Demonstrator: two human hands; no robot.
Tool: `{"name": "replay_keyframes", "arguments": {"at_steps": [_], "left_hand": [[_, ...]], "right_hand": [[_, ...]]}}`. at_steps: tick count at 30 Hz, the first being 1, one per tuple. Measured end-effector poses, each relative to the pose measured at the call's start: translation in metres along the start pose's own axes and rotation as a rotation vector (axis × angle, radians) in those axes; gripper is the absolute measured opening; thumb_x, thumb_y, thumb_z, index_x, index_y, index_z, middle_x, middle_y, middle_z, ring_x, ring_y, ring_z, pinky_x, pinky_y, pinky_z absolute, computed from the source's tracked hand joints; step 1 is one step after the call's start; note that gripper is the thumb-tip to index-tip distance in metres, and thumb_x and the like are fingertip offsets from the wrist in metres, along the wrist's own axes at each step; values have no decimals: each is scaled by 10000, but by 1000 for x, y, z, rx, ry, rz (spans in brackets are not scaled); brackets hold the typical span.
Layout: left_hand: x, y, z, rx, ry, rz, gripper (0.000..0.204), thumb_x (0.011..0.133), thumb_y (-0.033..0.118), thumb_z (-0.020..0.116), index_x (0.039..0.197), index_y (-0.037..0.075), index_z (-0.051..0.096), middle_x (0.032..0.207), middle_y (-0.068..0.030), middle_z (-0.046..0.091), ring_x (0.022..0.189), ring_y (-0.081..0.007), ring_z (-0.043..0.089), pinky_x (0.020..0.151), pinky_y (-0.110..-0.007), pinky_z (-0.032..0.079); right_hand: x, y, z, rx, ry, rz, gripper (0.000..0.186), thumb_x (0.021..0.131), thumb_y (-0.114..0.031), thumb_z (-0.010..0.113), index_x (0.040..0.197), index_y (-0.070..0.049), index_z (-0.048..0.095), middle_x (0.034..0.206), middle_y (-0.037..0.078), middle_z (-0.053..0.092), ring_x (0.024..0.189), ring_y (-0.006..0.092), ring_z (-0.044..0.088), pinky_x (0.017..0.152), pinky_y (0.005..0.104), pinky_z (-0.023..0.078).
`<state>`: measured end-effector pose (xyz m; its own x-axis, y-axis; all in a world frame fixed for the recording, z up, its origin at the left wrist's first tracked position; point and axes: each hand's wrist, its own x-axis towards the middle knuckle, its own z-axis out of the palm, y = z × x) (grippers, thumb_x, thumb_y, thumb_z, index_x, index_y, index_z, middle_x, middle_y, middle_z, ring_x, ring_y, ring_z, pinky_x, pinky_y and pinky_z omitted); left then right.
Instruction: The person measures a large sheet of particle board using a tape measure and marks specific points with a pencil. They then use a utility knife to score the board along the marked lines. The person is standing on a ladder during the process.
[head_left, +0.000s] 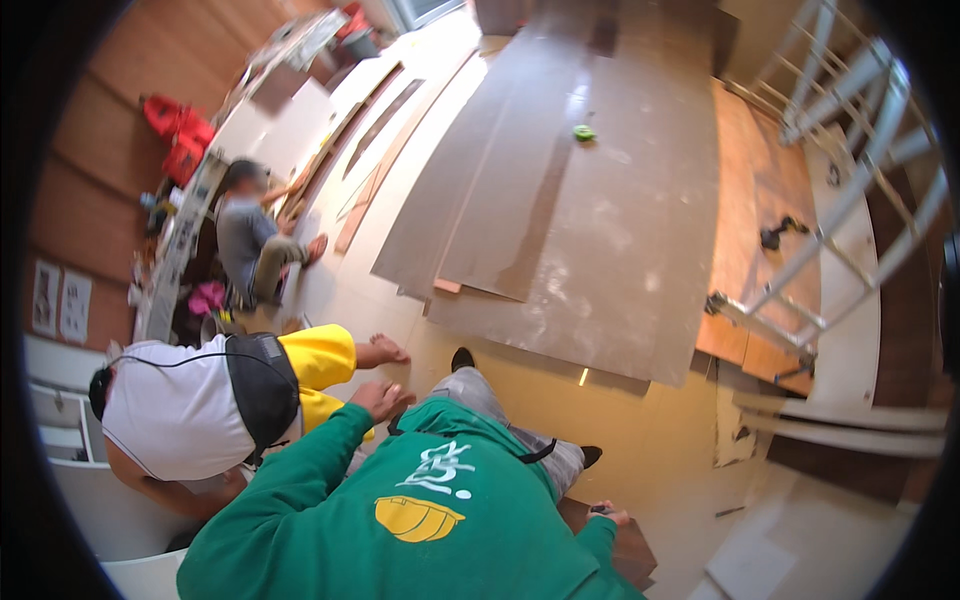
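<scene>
Though a green-shirted co-worker (440, 520) fills the view, neither own hand shows.

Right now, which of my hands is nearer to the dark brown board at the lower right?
Right. Your right hand touches the upper edge of the dark brown board. Your left hand is far across your body, near a co-worker's bare foot.
</scene>
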<state>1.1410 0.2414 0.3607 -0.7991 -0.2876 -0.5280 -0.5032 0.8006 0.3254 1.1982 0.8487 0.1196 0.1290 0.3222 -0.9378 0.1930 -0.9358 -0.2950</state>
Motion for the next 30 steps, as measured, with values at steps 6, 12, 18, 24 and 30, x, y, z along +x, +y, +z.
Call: {"name": "replay_keyframes", "arguments": {"at_steps": [6, 12, 18, 24, 30], "left_hand": [[86, -38, -32, -317, 230, -138, 395, 1011, 369, 505, 1055, 19, 682, 995, -225, 702, 951, -418, 665, 858, -455, 526], [101, -45, -61, -514, 283, -226, 421, 998, 410, 497, 1034, 41, 697, 1013, -216, 706, 975, -419, 663, 884, -488, 516], [93, -66, -90, -432, 354, -511, 449, 1000, 416, 509, 1057, 23, 718, 1030, -221, 713, 998, -411, 670, 888, -468, 521], [89, -94, -124, -472, 454, -605, 435, 974, 412, 525, 1065, 33, 719, 1044, -268, 692, 1024, -444, 654, 912, -501, 514], [114, -164, -152, -400, 489, -689, 467, 999, 425, 472, 929, 43, 732, 948, -207, 721, 956, -409, 671, 870, -488, 515]], "right_hand": [[-104, 82, 117, -801, -51, -266, 321, 948, -293, 577, 1070, -15, 472, 834, 138, 580, 563, 259, 543, 463, 359, 483], [-180, 110, 211, -1140, -39, -394, 237, 909, -266, 554, 931, -33, 518, 663, 96, 503, 476, 234, 481, 407, 372, 388], [-162, 121, 264, -1385, 28, -437, 192, 919, -239, 508, 833, -70, 483, 599, 65, 414, 452, 210, 416, 392, 356, 335], [-159, 160, 304, -1444, -229, -252, 165, 988, -219, 465, 902, -80, 447, 645, 65, 427, 481, 217, 434, 407, 359, 361], [-172, 236, 361, -1279, -265, -214, 153, 988, -211, 450, 956, -61, 443, 670, 76, 459, 502, 220, 489, 402, 376, 422]]}}
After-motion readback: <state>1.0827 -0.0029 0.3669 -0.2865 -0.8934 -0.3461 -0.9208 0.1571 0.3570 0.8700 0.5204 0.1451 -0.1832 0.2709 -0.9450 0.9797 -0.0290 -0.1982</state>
